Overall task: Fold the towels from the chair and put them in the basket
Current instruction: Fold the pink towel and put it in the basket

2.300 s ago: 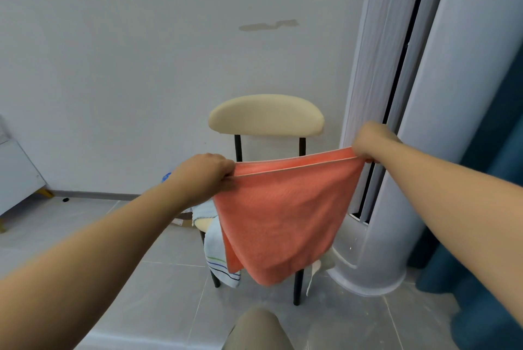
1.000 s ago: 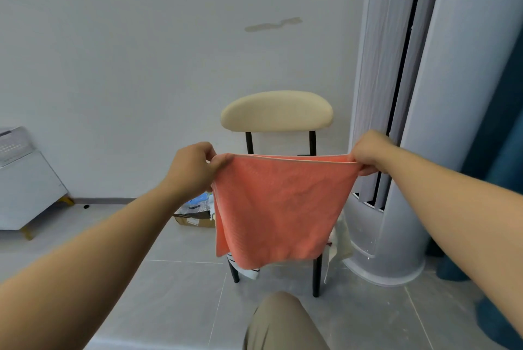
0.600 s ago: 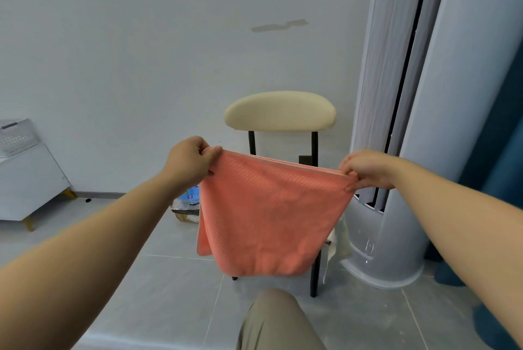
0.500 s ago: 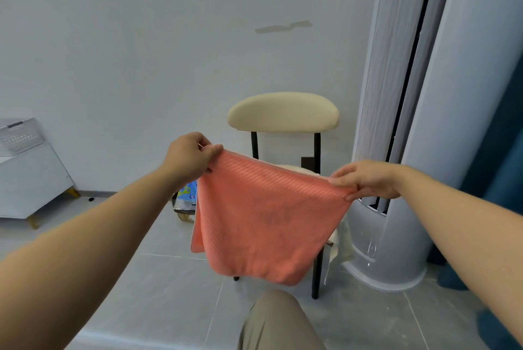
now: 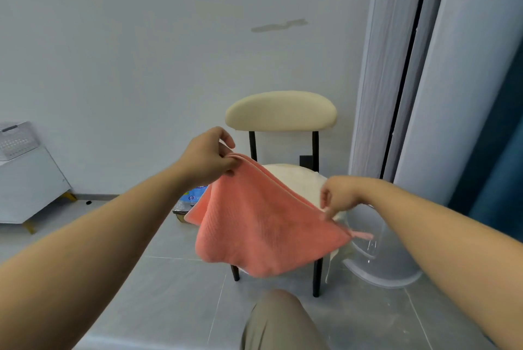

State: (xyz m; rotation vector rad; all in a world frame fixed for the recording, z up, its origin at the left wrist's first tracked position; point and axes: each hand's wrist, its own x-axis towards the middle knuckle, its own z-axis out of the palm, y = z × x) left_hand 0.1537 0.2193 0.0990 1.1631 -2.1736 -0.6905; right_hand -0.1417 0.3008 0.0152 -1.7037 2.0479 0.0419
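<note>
You face a white wall (image 5: 135,46) and a gray floor (image 5: 158,298), with a cream chair (image 5: 280,112) between. Your left hand (image 5: 209,157) fingers pinch one corner of the orange towel (image 5: 260,225) up high. Your right hand (image 5: 341,194) fingers pinch its edge lower down. The towel hangs in front of the chair seat.
</note>
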